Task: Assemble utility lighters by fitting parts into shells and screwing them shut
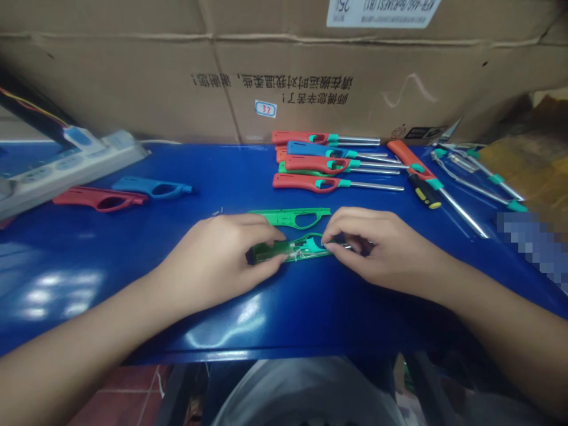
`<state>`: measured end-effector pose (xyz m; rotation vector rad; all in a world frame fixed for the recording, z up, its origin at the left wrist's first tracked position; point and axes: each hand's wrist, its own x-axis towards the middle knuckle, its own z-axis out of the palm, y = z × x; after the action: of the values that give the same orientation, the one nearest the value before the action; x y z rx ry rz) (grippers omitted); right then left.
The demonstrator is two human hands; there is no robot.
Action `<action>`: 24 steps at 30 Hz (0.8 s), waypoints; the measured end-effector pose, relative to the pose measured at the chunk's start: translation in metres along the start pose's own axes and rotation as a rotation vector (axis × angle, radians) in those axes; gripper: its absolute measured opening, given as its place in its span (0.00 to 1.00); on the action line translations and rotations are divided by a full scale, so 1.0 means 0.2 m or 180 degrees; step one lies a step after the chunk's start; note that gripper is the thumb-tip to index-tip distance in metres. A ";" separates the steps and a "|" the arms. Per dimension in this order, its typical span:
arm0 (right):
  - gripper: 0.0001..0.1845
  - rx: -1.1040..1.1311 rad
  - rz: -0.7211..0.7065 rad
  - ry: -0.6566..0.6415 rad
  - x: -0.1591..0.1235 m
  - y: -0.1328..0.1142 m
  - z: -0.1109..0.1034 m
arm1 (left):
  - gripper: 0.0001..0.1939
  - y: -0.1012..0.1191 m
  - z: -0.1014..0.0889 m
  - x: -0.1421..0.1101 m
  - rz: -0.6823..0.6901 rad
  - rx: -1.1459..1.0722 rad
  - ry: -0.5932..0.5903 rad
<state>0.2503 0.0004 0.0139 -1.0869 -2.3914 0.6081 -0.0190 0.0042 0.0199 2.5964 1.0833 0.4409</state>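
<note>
Through the head camera, I am looking down on a glossy blue table [213, 171], where the open green lighter [306, 251] is lying near the front edge, between the two hands. My left hand [224, 245] is closing thumb and fingers around its handle end, partly hiding the dark translucent section there. My right hand [381, 248] is pinching with thumb and index fingertip at the other end, just beside a teal piece [314, 244]; I cannot tell which small part is sitting between those fingertips. A bit of metal rod is showing under the curled fingers. The hands are working near each other without touching.

Just beyond the lighter, a matching green shell half [289, 217] is lying inner side up, and tiny metal bits are resting past the left hand. Farther back, several lighters are lying in a pile, with a red lighter [304, 183] in front and a blue lighter [313, 149] among them. To their right, an orange lighter [410, 160] is slanting across, touching a black-and-yellow screwdriver [425, 190]; loose parts with teal ends are spreading beyond. On the left, a red casing [93, 197] and a blue casing [153, 188] are resting near a white power strip [75, 165]. A cardboard box [146, 89] is standing behind everything.
</note>
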 end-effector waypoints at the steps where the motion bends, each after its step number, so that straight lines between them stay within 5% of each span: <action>1: 0.07 0.0007 0.0020 -0.0025 0.00 0.00 0.00 | 0.10 0.01 0.00 0.00 0.0101 0.0090 0.0064; 7: 0.05 -0.0132 0.0025 -0.0280 0.00 0.02 0.03 | 0.13 0.02 0.06 0.02 0.0776 0.0248 -0.0099; 15: 0.08 -0.0214 -0.0064 -0.0716 0.00 0.03 -0.02 | 0.15 0.01 0.10 0.02 0.0835 0.0330 -0.0162; 24: 0.07 -0.0093 -0.0023 -0.0667 0.01 0.05 -0.02 | 0.16 -0.01 0.12 0.01 0.0922 0.0331 -0.0114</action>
<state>0.2576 0.0101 0.0125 -1.0731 -2.5884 0.7182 -0.0101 0.0042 -0.0019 2.8543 0.7376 0.4088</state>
